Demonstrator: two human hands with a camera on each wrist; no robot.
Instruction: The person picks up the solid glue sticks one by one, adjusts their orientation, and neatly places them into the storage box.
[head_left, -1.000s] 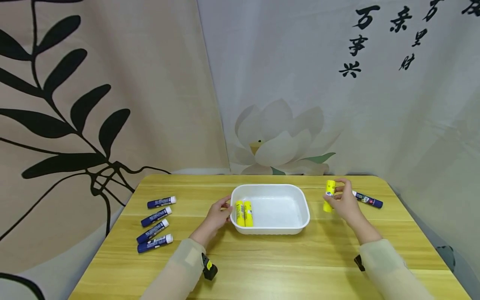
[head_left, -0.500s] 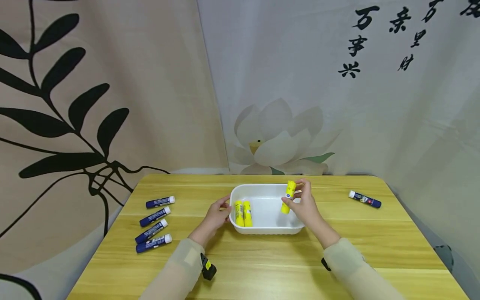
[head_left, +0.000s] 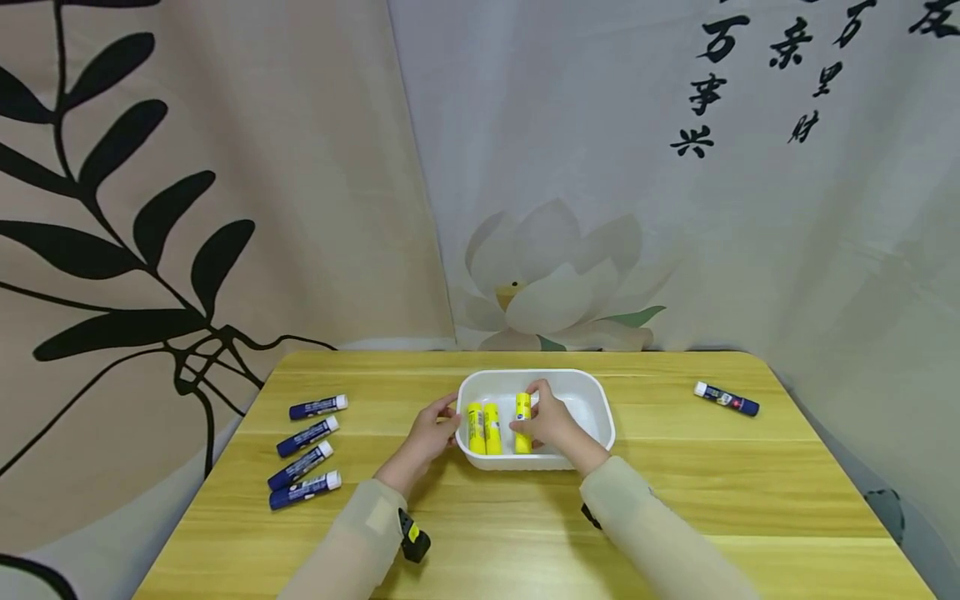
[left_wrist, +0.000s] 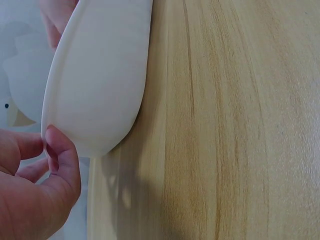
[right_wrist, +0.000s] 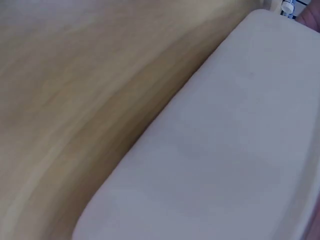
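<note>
My right hand (head_left: 556,418) holds a yellow glue stick (head_left: 522,422) upright between thumb and fingers, inside the white plastic basin (head_left: 596,425). Two more yellow glue sticks (head_left: 483,428) lie side by side at the basin's left end. My left hand (head_left: 432,432) pinches the basin's left rim; in the left wrist view the thumb and fingertips of that hand (left_wrist: 52,175) meet at the rim. The right wrist view is filled by the basin's outer wall (right_wrist: 210,145), and the yellow sticks are hidden there.
Several dark blue glue sticks with white caps (head_left: 307,491) lie in a slanted column on the table's left. A single blue glue stick (head_left: 727,398) lies at the right rear. A patterned curtain hangs behind the wooden table (head_left: 480,533).
My right hand has carried the yellow glue stick leftward from beside the right-hand blue stick and down into the basin. The left hand stays at the rim.
</note>
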